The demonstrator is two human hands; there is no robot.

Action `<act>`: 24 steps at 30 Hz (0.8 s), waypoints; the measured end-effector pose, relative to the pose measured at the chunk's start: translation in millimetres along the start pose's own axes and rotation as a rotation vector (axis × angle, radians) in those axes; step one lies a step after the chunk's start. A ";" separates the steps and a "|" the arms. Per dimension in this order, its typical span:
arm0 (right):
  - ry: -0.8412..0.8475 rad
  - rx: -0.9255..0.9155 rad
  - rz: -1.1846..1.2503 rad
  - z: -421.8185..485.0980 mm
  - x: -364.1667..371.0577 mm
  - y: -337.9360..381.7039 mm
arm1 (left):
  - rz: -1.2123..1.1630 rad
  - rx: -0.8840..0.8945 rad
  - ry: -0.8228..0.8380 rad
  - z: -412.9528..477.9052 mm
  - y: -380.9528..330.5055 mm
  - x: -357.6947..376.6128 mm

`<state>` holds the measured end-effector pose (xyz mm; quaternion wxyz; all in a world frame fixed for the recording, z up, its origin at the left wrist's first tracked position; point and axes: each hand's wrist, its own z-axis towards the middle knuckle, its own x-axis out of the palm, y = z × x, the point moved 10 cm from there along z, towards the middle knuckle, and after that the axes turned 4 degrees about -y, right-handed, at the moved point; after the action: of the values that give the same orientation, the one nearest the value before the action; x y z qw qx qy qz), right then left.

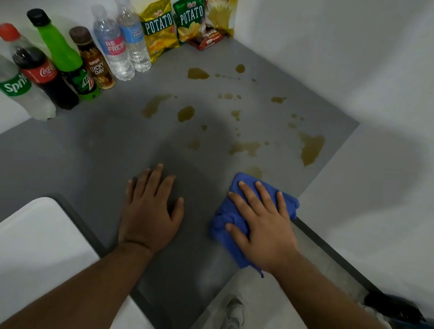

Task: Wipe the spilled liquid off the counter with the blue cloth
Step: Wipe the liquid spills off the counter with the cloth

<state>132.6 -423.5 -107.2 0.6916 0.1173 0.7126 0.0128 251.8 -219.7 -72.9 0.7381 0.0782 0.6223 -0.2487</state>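
Cloth point(222, 216) crumpled on desk point(108, 143), pressed flat under right hand point(265, 228), fingers straight and spread. Left hand point(150, 211) left of cloth, palm down, holding nothing. Spill point(312, 148) beyond cloth, nearest patch just past it. Probably soft, light, absorbent; best pressed mid-cloth.

Left forearm point(79, 286) and right forearm point(330, 298) are bare; one foot wears a pale grey laced sneaker point(232, 321).
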 end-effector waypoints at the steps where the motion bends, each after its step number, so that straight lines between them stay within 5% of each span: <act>1: 0.009 0.036 -0.008 9.6 -1.0 -1.4 | 0.005 0.011 0.003 -0.1 -1.3 0.2; 4: 0.033 0.094 -0.004 29.3 0.2 9.7 | 0.018 0.039 0.021 -1.8 -5.8 0.5; 11: 0.001 -0.147 0.054 -23.5 6.2 18.0 | -0.028 0.030 0.043 0.7 -10.6 -0.4; 20: 0.011 0.163 -0.014 17.3 -4.5 -39.8 | -0.034 0.004 0.063 7.5 -34.7 15.6; 24: 0.029 0.080 -0.016 26.3 2.0 -9.3 | -0.014 0.007 0.060 6.7 -31.3 19.2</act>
<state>157.2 -435.9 -111.9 0.6762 0.1389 0.7233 -0.0198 245.1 -254.8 -83.8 0.7172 0.0836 0.6437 -0.2536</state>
